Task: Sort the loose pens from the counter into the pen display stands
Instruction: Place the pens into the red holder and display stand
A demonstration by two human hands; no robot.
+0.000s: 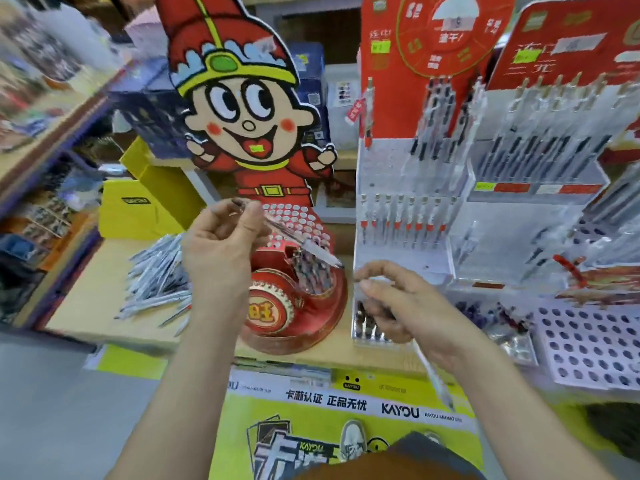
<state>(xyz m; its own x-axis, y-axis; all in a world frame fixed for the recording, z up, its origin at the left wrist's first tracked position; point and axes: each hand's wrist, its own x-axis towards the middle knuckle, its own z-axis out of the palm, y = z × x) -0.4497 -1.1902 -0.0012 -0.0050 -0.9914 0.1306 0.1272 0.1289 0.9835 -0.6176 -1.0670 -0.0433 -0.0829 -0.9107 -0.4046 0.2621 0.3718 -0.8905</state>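
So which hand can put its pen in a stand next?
Probably the left hand: its clear pen slants down with the tip just over the red stand. The right hand holds the other pen pointing back toward the person, away from the stands.

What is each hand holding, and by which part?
The left hand pinches a clear pen near its upper end. The right hand grips a white pen by its upper part, the rest hanging free below.

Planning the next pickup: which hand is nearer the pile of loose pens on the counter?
Left. The left hand, gripping a clear pen, is just right of the pile of loose pens. The right hand, gripping a second pen, is beyond the red round stand.
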